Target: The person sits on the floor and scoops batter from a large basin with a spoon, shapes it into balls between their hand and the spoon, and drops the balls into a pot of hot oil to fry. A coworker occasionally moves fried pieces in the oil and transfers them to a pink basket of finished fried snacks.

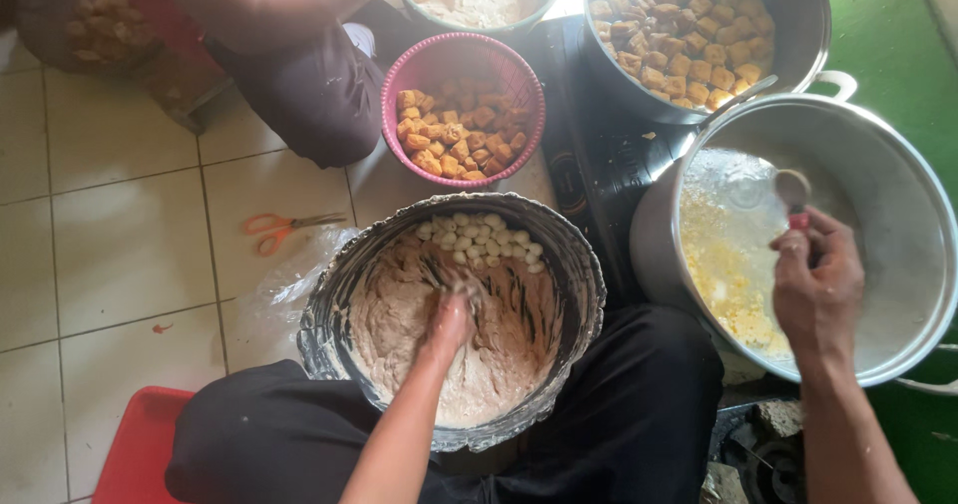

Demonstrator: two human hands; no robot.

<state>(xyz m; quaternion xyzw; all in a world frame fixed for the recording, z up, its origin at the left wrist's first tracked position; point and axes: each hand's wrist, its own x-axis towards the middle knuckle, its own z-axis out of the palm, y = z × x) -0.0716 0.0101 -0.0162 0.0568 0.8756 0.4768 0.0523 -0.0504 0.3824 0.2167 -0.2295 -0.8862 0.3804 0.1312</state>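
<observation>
Tiled floor (120,254): orange scissors (284,230), pink basket (399,115), batter basin (584,264), red tray (135,449).

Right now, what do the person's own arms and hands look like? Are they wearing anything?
Both arms are bare, with no sleeves, gloves, watch or rings showing. The left hand is smeared with pale, sticky paste over the fingers. The right hand looks clean and dry. Below the arms, dark black clothing covers the lap.

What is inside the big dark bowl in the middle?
The bowl holds pale sticky paste with small white balls piled at its far edge. The left hand is pushed into the paste, hiding its fingertips and the bowl's bottom.
</observation>
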